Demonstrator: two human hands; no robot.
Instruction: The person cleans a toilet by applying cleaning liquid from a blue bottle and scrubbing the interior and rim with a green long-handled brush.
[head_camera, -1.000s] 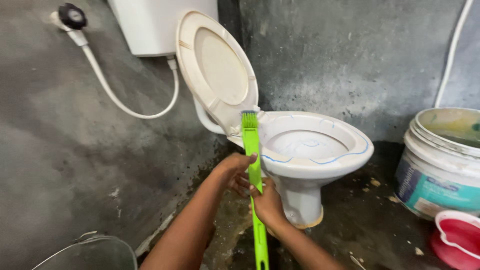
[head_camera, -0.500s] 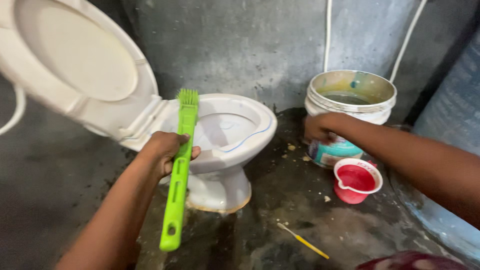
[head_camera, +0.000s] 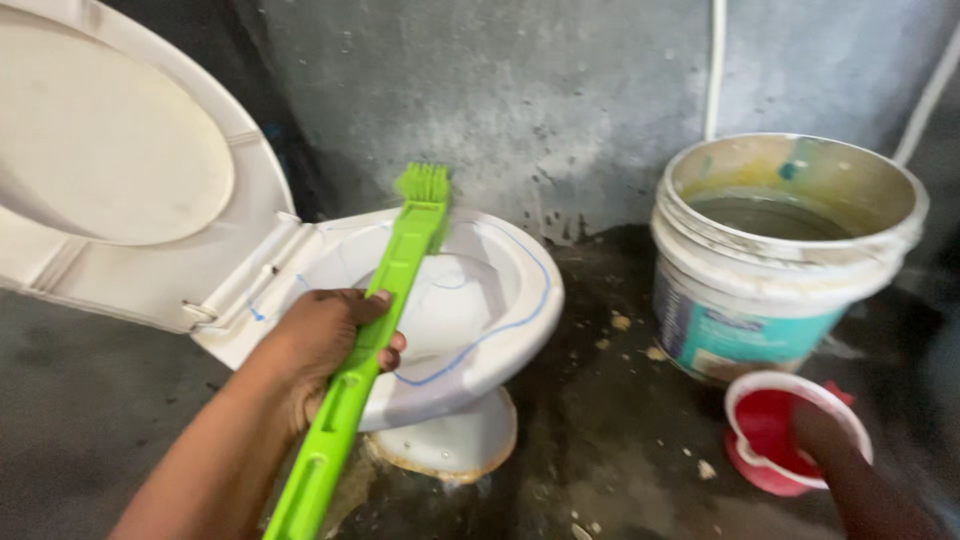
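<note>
Here the left hand (head_camera: 325, 345) clenches the green brush (head_camera: 370, 340) mid-handle — bristles above the toilet bowl (head_camera: 500, 310).

One green brush (head_camera: 372, 340) in view. One white toilet (head_camera: 470, 300), one raised seat lid (head_camera: 110, 170). One big white bucket (head_camera: 780, 260). One red mug (head_camera: 785, 430). Two white pipes (head_camera: 714, 60) on wall. Two hands: left hand (head_camera: 320, 340), right hand (head_camera: 825, 435).
</note>
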